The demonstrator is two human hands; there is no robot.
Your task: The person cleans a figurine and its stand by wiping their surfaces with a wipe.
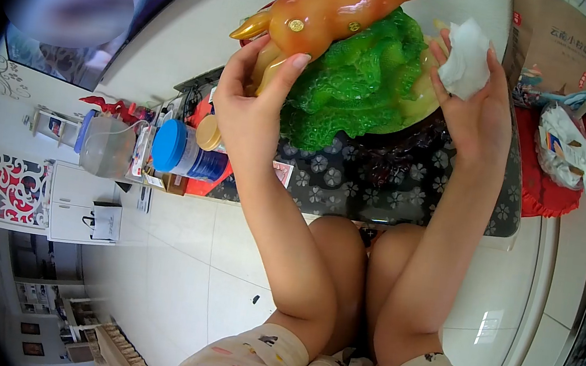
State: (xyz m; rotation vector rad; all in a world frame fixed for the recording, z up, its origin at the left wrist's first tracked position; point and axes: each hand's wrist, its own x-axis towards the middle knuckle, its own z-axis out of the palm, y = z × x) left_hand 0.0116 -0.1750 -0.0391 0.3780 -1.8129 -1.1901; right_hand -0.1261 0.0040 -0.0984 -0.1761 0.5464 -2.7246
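Observation:
A glossy ornament stands on the dark flower-patterned tabletop (322,187). It has a green cabbage-shaped part (358,80) and an amber-orange part (330,10) with gold coins and golden tips. My left hand (257,93) is closed around a golden lower end of the amber part, thumb on top, its other fingers partly hidden behind. At the ornament's right, my right hand (472,118) holds a crumpled white tissue (466,58) between thumb and fingers, close to the pale side of the cabbage. A dark carved base (393,152) shows under the green leaves.
Left of the ornament stand a blue-lidded tub (186,150), a gold-lidded jar (208,133) and a large clear jar (107,146). To the right are a brown paper bag (565,52), a red cloth (540,190) and a plastic bag (566,149). My knees are under the table edge.

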